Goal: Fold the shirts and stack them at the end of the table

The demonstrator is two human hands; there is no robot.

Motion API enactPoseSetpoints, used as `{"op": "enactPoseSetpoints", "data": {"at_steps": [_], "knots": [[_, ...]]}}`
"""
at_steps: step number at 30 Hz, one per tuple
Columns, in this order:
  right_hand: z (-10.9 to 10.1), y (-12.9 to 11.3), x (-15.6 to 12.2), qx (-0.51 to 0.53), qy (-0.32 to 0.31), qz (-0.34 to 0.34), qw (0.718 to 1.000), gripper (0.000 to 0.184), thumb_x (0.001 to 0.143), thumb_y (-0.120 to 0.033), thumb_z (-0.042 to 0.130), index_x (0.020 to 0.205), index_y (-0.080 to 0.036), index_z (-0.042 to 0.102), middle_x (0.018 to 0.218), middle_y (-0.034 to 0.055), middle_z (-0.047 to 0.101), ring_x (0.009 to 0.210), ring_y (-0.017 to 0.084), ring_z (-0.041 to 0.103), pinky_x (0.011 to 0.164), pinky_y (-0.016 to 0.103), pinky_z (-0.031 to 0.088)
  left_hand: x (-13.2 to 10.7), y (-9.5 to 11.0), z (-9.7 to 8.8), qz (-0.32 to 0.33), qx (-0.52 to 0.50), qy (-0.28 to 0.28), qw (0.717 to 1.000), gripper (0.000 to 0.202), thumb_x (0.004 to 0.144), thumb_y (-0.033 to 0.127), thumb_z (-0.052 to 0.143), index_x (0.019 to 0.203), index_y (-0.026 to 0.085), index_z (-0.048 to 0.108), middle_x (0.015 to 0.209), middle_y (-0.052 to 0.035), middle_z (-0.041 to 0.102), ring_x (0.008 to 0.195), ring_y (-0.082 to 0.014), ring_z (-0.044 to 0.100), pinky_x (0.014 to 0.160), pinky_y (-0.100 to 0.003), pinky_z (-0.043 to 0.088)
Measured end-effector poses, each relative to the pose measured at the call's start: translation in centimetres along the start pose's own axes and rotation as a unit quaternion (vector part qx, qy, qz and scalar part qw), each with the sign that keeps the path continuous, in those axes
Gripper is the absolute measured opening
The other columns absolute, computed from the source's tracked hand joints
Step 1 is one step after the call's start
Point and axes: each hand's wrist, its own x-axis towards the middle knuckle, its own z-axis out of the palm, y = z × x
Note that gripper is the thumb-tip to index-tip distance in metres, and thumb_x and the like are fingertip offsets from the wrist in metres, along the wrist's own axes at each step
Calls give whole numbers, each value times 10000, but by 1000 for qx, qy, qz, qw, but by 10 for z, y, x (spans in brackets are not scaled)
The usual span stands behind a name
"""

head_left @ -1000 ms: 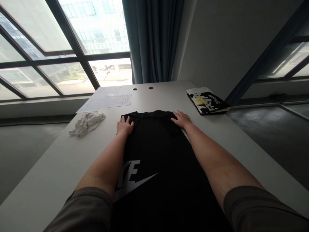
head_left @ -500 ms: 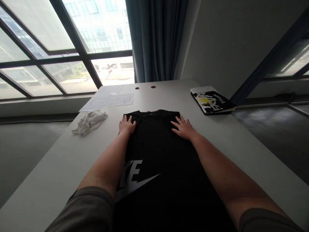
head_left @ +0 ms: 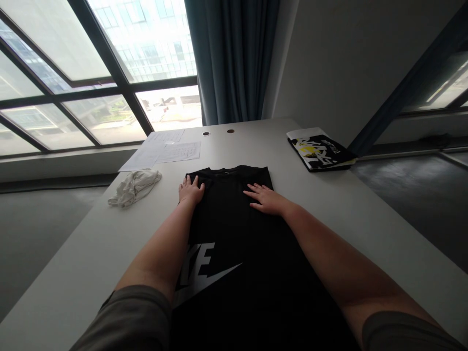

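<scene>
A black T-shirt (head_left: 234, 243) with a white logo lies flat along the white table (head_left: 365, 214), its collar end farthest from me. My left hand (head_left: 190, 190) rests palm down on the shirt's far left corner, fingers spread. My right hand (head_left: 265, 199) lies flat on the cloth a little right of the middle, below the collar end, fingers stretched out. Neither hand holds anything.
A crumpled white cloth (head_left: 134, 186) lies left of the shirt. Sheets of paper (head_left: 164, 151) sit at the far left by the window. A folded black garment with yellow and white print (head_left: 320, 153) lies at the far right. Two cable holes (head_left: 218, 131) are near the curtain.
My right hand has slid from the shirt's far right corner leftward and towards me across the cloth. The left hand has stayed in place.
</scene>
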Motion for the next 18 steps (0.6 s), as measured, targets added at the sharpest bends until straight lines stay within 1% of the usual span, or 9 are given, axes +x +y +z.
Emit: {"op": "enactPoseSetpoints", "data": {"at_steps": [4,6,8,10,12,15,16,18], "knots": [[-7,-5,-3,18,-2,-41,999,676,1002,-486,550,1627,-269,413,1704,70,293,1586,298,258,1309,512,211,-1,0,-1,-3,-1,-1,1000,738,989,630,318,1645,292,344,1750,-68,193,1618,-297,181,1319,-521,201],[-8,-7,-2,25,17,-47,998,683,1011,-525,534,1630,-266,407,1705,75,294,1590,289,248,1311,506,206,-1,1,-2,-3,-1,-1,1000,737,990,629,316,1645,293,342,1751,-71,189,1618,-297,180,1319,-520,200],[-8,-7,0,19,45,-33,998,671,1030,-567,483,1630,-275,407,1706,71,295,1597,292,227,1310,522,197,-1,1,-2,-2,0,-1,1000,734,990,626,316,1646,298,341,1751,-65,192,1619,-296,177,1320,-517,200],[-6,-4,2,-2,75,1,997,653,1054,-581,410,1629,-271,410,1708,76,293,1603,300,203,1309,537,182,-2,1,-2,-2,1,-2,1000,733,989,628,316,1644,301,344,1750,-57,198,1619,-295,178,1321,-516,200],[-1,2,4,-28,95,57,993,650,1065,-585,365,1623,-257,423,1712,85,283,1608,314,177,1309,548,166,-1,1,-2,-3,0,-2,1000,738,987,635,316,1643,299,347,1750,-55,197,1619,-295,176,1322,-516,199],[5,15,6,-37,86,160,983,660,1058,-603,358,1623,-268,419,1718,86,267,1605,330,181,1299,590,164,-1,1,-1,-4,-3,-2,1000,740,986,639,318,1643,300,347,1751,-52,194,1620,-294,175,1322,-515,198],[7,21,6,-30,77,185,979,656,1056,-606,356,1624,-282,413,1720,80,261,1603,330,190,1293,607,166,-1,1,-1,-4,-3,-1,1000,738,986,637,319,1643,302,348,1750,-50,196,1619,-294,177,1322,-515,200],[8,32,7,-8,70,207,976,637,1062,-593,335,1623,-300,408,1724,70,252,1597,319,215,1285,624,173,0,0,-1,-4,-3,1,1000,736,985,635,320,1641,302,352,1749,-47,204,1617,-294,185,1321,-514,204]]}}
